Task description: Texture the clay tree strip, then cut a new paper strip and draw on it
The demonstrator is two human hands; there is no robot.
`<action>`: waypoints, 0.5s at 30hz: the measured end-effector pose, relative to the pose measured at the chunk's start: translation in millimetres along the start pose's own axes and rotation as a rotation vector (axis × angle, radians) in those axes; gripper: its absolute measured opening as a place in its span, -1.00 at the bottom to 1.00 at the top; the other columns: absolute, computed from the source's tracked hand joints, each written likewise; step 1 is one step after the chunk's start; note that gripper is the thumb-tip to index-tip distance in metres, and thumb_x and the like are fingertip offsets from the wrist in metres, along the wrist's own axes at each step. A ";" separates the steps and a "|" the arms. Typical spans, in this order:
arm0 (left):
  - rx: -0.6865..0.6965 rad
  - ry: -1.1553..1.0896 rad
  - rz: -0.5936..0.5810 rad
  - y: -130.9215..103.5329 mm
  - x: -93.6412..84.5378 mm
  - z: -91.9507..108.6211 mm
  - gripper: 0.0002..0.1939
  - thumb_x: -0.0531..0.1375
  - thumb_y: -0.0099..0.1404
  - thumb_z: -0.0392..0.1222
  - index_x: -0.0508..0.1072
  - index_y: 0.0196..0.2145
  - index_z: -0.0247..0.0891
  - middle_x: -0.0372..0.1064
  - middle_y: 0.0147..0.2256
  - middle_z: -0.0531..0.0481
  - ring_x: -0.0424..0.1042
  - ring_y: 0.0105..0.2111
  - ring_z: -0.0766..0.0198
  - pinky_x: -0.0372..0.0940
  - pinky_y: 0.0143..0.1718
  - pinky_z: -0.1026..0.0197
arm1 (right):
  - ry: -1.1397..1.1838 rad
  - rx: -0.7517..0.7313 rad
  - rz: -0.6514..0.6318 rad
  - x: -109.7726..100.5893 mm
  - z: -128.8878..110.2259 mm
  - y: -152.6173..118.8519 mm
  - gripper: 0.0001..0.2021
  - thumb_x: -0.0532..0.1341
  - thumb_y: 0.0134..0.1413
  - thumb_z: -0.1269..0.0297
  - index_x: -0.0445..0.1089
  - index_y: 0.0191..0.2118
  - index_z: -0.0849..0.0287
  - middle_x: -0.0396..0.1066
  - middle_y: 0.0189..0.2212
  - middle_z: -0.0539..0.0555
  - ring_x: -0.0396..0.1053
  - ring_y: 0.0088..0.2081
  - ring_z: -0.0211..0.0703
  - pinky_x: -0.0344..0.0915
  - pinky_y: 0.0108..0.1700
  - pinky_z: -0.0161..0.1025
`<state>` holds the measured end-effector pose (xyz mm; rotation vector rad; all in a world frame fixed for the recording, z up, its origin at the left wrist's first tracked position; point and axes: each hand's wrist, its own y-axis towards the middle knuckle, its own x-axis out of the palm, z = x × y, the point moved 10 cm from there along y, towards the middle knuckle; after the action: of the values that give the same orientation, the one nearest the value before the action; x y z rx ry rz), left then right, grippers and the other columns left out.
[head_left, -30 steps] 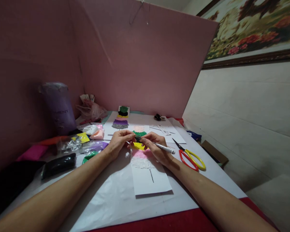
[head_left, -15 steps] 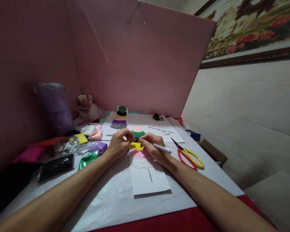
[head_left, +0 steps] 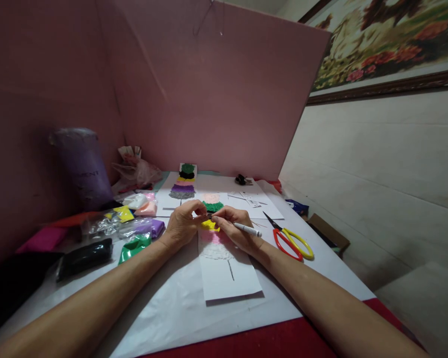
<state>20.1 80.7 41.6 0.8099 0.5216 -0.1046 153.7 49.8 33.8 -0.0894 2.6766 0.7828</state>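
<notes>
Pink panel [head_left: 216,99] stands across the back. White table cover [head_left: 160,313] spans the work area, white sheet [head_left: 272,209] flat on its far part. Purple wrapped cylinder [head_left: 84,169] upright at left by the panel.

White card [head_left: 244,286] lies centre table, between the forearms, far end over the white sheet. Textured bands on it; near to far I read white, pink, yellow, then green and peach past the fingers. Thin dark line on its near bare part.

Left hand [head_left: 182,222]: mostly closed, thumb and index curled round with a small gap inside the loop, tips meeting in a pinch over the card, far side of the yellow band. Too small and dark to tell what's between them.

Right hand [head_left: 234,225]: closed in a pen-type grip on the striped tool, fingertips almost against the left ones. Can't tell if they touch.

Scissors [head_left: 280,230] lie right of the right hand, well apart from the card, red and yellow handles toward the wearer. Black packet [head_left: 85,258] and green packet [head_left: 135,247] sit left, beyond the left forearm.

Striped tool [head_left: 247,229]: rear end sticks out rightward above the right hand's thumb side; tip end hidden by fingers.

Keys [head_left: 242,180] on the white sheet, far side.
</notes>
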 end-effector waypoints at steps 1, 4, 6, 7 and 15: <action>0.022 0.015 0.005 -0.1 -0.3 2.1 -0.90 0.22 0.16 -0.32 0.41 -0.49 -0.22 0.38 -0.49 0.11 0.34 -0.44 0.33 0.18 -0.41 0.29 | 0.000 0.003 -0.002 0.1 0.4 -0.2 -0.88 0.21 0.10 0.27 0.48 -0.36 0.15 0.46 -0.47 0.02 0.36 -0.43 -0.21 0.27 -0.36 -0.24; 0.097 0.063 0.028 -0.7 -2.2 10.3 -0.88 0.21 0.20 -0.27 0.44 -0.50 -0.20 0.43 -0.47 0.06 0.36 -0.40 0.29 0.21 -0.38 0.26 | 0.008 0.017 0.001 -0.2 2.8 -0.7 -0.87 0.21 0.11 0.26 0.48 -0.37 0.15 0.46 -0.46 0.03 0.36 -0.41 -0.20 0.27 -0.35 -0.23; 0.134 0.080 0.038 -0.9 -3.5 15.3 -0.87 0.18 0.23 -0.27 0.47 -0.47 -0.19 0.46 -0.44 0.02 0.37 -0.37 0.26 0.24 -0.34 0.23 | 0.023 0.031 0.011 -1.3 4.6 -0.9 -0.85 0.21 0.12 0.23 0.48 -0.37 0.15 0.45 -0.46 0.03 0.36 -0.40 -0.19 0.27 -0.34 -0.22; 0.145 0.083 0.040 -0.8 -4.3 17.3 -0.86 0.17 0.24 -0.27 0.48 -0.46 -0.19 0.46 -0.42 0.00 0.38 -0.36 0.25 0.26 -0.32 0.22 | 0.034 0.039 0.011 -1.3 5.5 -0.9 -0.84 0.21 0.12 0.22 0.48 -0.37 0.15 0.45 -0.46 0.03 0.36 -0.40 -0.18 0.27 -0.34 -0.22; 0.034 0.037 0.179 1.9 -24.5 10.0 -0.89 0.20 0.15 -0.33 0.41 -0.52 -0.22 0.43 -0.45 0.03 0.38 -0.42 0.29 0.25 -0.40 0.26 | 0.144 0.100 0.023 -1.7 12.2 0.6 -0.84 0.22 0.11 0.19 0.44 -0.40 0.15 0.43 -0.48 0.02 0.35 -0.42 -0.18 0.28 -0.36 -0.22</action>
<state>3.5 72.2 60.4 0.8897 0.4810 0.0669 159.0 56.7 25.1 -0.0933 2.8529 0.6721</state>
